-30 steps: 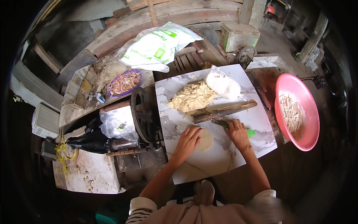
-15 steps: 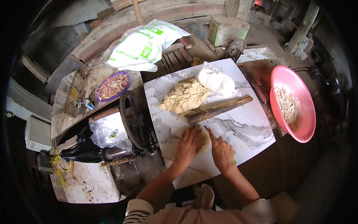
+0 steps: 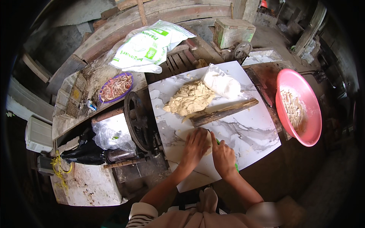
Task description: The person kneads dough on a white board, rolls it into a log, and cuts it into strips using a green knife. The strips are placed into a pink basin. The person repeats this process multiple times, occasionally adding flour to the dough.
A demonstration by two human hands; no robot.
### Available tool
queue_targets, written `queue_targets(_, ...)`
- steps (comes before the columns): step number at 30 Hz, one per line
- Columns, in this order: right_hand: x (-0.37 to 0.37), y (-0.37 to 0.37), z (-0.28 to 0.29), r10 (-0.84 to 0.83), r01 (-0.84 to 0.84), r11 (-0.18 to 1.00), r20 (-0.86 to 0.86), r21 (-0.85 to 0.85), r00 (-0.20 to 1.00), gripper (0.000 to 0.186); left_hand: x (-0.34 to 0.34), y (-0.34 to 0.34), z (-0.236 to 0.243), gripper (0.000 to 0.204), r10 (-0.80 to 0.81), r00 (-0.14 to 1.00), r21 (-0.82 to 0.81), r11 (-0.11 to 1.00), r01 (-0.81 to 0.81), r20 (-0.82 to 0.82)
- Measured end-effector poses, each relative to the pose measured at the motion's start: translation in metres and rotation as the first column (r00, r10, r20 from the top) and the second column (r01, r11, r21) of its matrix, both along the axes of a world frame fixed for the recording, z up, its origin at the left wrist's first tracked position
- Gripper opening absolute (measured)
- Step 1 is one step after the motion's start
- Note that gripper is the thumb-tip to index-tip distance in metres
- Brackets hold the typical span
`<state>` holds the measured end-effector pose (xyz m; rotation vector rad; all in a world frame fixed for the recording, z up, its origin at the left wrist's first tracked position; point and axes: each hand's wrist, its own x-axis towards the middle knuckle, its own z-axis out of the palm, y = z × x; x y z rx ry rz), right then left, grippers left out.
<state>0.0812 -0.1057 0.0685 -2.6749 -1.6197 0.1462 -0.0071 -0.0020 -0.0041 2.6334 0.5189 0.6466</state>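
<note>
My left hand (image 3: 195,149) rests with its fingers laid out over a flat, pale sheet of dough (image 3: 208,151), hiding most of it. Close to its right side, my right hand (image 3: 224,156) is closed around a knife with a green handle (image 3: 218,141). The blade points away from me at the sheet's right edge and is mostly hidden. Beyond both hands lies a long wooden stick (image 3: 224,112) coated with flour or dough. A large, rough lump of yellowish dough (image 3: 190,98) sits behind it, beside a clear plastic bag of white powder (image 3: 222,82).
The marbled board (image 3: 254,133) carries these things. On the right stands a pink basin (image 3: 315,114) with floured strips inside. A hand-cranked machine with a black wheel (image 3: 136,121) is at left, below a purple-rimmed bowl of strips (image 3: 115,88). A white-green sack (image 3: 146,49) lies behind.
My right hand and the knife have shifted slightly left, closer to my left hand. The fingers of my left hand have drawn closer together on the dough.
</note>
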Motion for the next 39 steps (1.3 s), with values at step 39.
queue_targets(39,0.001,-0.099,-0.024,-0.083,0.083,0.989,-0.011,0.118,0.997,0.066,-0.001,-0.011,-0.011,0.058,0.077,0.997,0.072,0.994,-0.076,-0.007)
